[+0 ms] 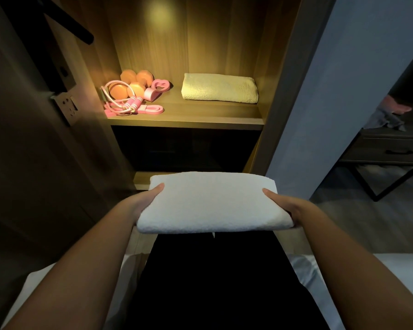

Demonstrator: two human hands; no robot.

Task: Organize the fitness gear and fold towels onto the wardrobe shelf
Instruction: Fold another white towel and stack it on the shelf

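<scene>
I hold a folded white towel (212, 202) flat in front of me, below the lit wardrobe shelf (188, 116). My left hand (143, 198) grips its left end with the thumb on top, and my right hand (284, 203) grips the right end the same way; the other fingers are hidden under the cloth. On the shelf's right side lies another folded towel (218, 88). At the shelf's left sit orange dumbbells (131, 84), a pink jump rope (124, 104), a pink resistance band (150, 109) and a pink heart-shaped piece (156, 89).
A dark compartment (184, 148) opens under the shelf. A wall socket (66, 106) and a dark door stand at the left. At the right, past a pale wall, stands a drawer table (391, 151) with another person's hand (396, 106) on a cloth. White bedding (391, 270) lies near my legs.
</scene>
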